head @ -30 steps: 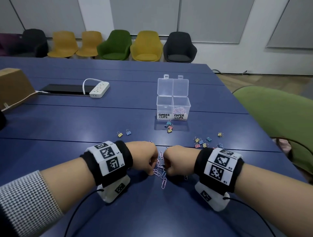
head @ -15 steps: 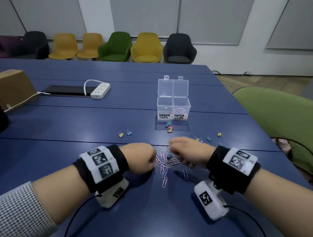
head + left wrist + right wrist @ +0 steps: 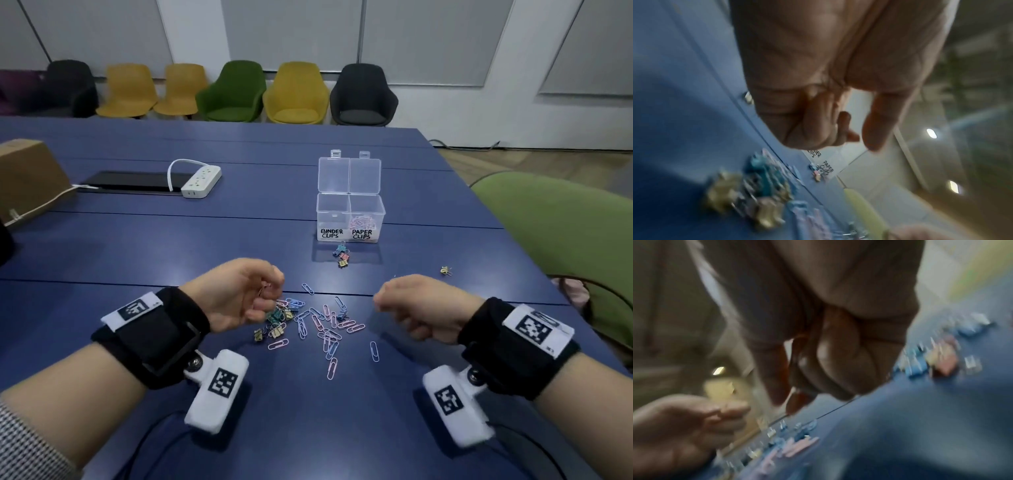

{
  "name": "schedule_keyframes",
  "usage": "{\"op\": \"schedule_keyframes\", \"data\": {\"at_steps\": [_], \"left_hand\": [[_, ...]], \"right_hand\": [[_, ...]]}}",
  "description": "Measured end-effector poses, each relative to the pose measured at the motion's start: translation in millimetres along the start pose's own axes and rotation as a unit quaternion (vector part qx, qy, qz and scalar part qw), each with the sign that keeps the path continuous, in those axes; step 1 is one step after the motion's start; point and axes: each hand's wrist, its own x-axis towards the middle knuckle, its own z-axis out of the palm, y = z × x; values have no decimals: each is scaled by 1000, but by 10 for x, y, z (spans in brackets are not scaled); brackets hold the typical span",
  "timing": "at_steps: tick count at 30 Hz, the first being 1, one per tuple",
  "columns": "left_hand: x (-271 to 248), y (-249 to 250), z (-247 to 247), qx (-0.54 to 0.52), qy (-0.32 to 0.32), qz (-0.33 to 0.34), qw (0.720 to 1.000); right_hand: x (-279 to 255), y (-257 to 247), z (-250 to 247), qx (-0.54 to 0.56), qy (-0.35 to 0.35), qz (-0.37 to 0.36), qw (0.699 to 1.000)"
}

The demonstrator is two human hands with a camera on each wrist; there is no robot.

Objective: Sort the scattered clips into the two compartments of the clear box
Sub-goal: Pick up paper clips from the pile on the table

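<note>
The clear box (image 3: 350,219) stands open mid-table, labelled BINDER CLIPS on the left and PAPER CLIPS on the right. Pink and blue paper clips (image 3: 362,223) lie in its right compartment. A mixed pile of paper clips (image 3: 325,325) and teal and yellow binder clips (image 3: 278,320) lies between my hands. My left hand (image 3: 263,291) hovers at the pile's left edge, its curled fingers round a small wire clip. My right hand (image 3: 394,303) is a closed fist to the right of the pile; nothing shows in it. More binder clips (image 3: 941,363) lie beside it.
A small heap of binder clips (image 3: 341,255) sits just in front of the box, and one lone binder clip (image 3: 445,270) lies to the right. A white power strip (image 3: 201,181) and a cardboard box (image 3: 30,178) are far left. A green chair (image 3: 561,240) stands at the right edge.
Both fists were together over the clips; they have now drawn apart, left hand lifting and turning, right hand moving right. The pile between them is now uncovered.
</note>
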Motion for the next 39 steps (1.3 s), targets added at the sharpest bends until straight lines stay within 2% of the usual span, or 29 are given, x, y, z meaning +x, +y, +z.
{"op": "schedule_keyframes", "data": {"at_steps": [1, 2, 3, 4, 5, 6, 7, 11, 14, 17, 20, 27, 30, 35, 39], "left_hand": [[16, -29, 2, 116, 17, 30, 993], [21, -48, 11, 260, 25, 64, 963], [27, -61, 19, 402, 28, 95, 910], [39, -64, 26, 516, 29, 121, 847], [45, -53, 37, 590, 32, 132, 796], [45, -37, 54, 631, 33, 131, 764], [53, -29, 80, 653, 29, 124, 747], [151, -45, 207, 701, -4, 112, 704], [237, -12, 270, 726, 4, 125, 676], [303, 26, 324, 735, -3, 128, 666], [342, 62, 372, 741, -18, 137, 657], [375, 80, 407, 755, -36, 112, 646], [343, 61, 459, 784, -30, 104, 611], [316, 39, 554, 828, -23, 70, 556], [289, 26, 607, 847, -23, 59, 527]], "right_hand": [[-18, -9, 21, -156, -2, -19, 988], [-29, -21, 50, -301, -13, -34, 953], [-32, -34, 86, -409, -25, -44, 911], [-32, -48, 123, -472, -32, -46, 880], [-24, -62, 164, -502, -36, -45, 863], [-13, -74, 207, -517, -39, -49, 854], [-1, -92, 246, -526, -41, -58, 847], [28, -160, 350, -560, -29, -123, 819], [42, -195, 368, -593, 5, -173, 787], [94, -241, 332, -615, 32, -196, 763], [143, -255, 307, -623, 20, -199, 757], [176, -259, 322, -625, 7, -197, 755], [190, -278, 366, -633, 1, -186, 752], [186, -280, 390, -598, -49, -155, 785], [174, -284, 390, -581, -47, -155, 798]]}}
